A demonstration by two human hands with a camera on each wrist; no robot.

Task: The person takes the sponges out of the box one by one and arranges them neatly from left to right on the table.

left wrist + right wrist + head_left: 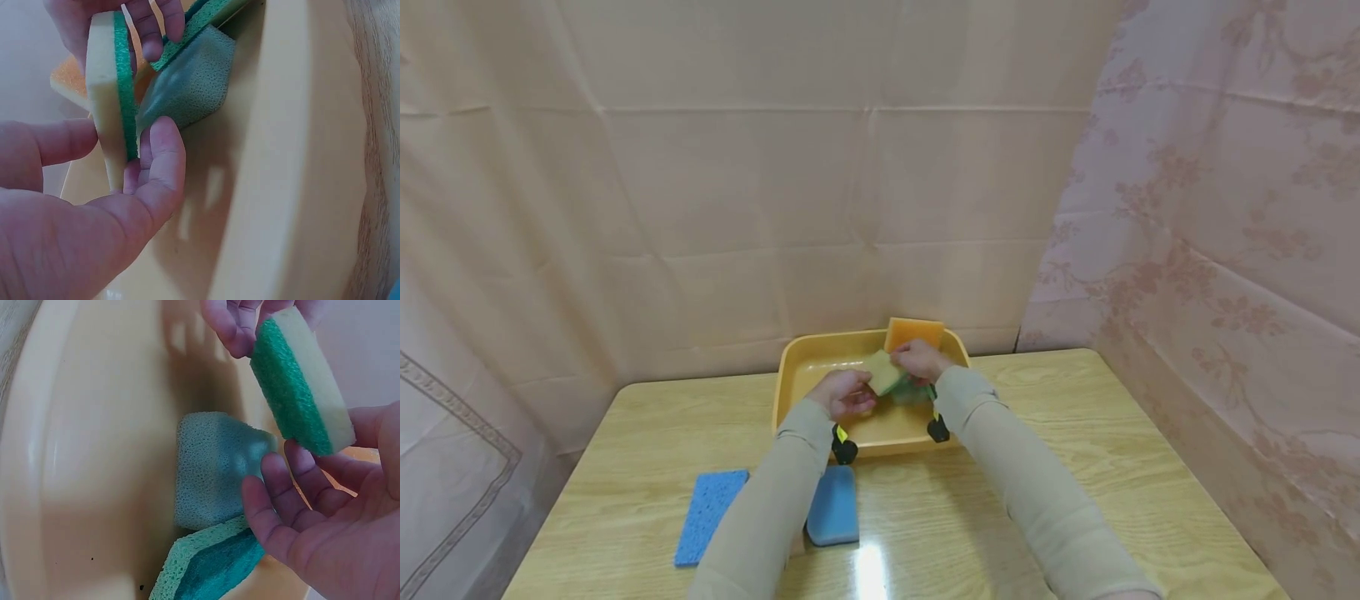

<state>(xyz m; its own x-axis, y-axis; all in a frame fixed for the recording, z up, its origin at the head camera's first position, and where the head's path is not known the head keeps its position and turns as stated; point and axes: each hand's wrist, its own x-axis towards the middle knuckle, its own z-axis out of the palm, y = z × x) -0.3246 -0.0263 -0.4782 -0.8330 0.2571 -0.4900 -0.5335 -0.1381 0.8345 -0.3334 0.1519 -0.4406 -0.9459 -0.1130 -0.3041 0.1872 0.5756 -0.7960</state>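
Note:
A pale yellow sponge with a green scouring side (pixel 882 372) is held up over the yellow tray (pixel 784 375). My left hand (pixel 842 393) pinches one end of it between thumb and fingers. At the opposite end, my right hand (pixel 922 360) grips it too. Below the hands, a grey-green porous sponge (pixel 219 469) lies in the tray. Against it rests a light green sponge with a darker green side (pixel 212 569), nearest the right hand's fingers. An orange sponge (pixel 913 333) leans at the tray's back rim, partly behind the right hand.
On the wooden table (pixel 1075 450), in front of the tray, lie a speckled blue sponge (pixel 711 512) and a smoother blue sponge (pixel 833 508). Between them, the left sleeve mostly covers a small beige piece (pixel 797 546). A beige curtain (pixel 820 208) hangs close behind the tray.

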